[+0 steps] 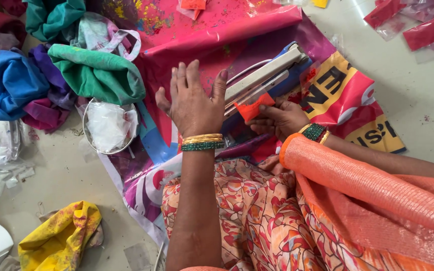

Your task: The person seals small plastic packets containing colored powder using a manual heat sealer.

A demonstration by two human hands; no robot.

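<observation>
Head view: left hand (193, 103) flat and open-fingered on the heat sealer (264, 75) arm; right hand (280, 119) pinches an orange-red packet (252, 108) under the bar. Finished packets (418, 27) lie beyond the sealer; sealing appears midway.

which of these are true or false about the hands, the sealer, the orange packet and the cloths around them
1. The left hand lies flat on the sealer's arm. True.
2. The right hand holds a blue packet. False: it pinches a small orange packet at the sealer.
3. A green cloth bundle lies left of the left hand. True.
4. The yellow stained cloth sits on top of the sealer. False: it lies on the floor at lower left.
</observation>
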